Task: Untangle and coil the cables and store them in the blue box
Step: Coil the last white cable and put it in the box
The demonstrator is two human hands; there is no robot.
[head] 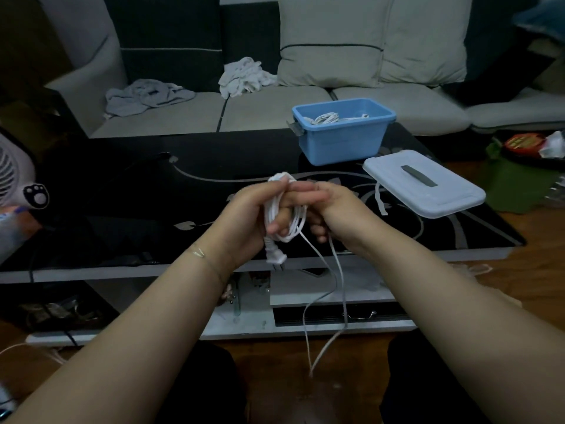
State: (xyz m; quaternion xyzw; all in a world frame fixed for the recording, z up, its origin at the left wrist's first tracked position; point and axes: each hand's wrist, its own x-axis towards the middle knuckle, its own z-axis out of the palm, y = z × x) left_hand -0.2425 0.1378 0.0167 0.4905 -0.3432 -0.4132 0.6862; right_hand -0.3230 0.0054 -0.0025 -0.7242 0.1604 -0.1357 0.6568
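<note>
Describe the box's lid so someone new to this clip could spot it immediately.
Start at the black glass coffee table in front of the sofa. On its right side stands the open blue box; the lid lies flat just right of and nearer than it, overhanging the table's edge. It is pale, rectangular, with a grey handle.

Table (122, 179): glossy black top, glass-like, with a grey leaf pattern. Blue box (342, 139): smooth plastic, as is its pale lid (428, 194) (grey handle, matt). Cable (286, 218): smooth white plastic sheath. Sofa (275, 111): matt cloth. Floor (535, 270): wood-look finish.
</note>
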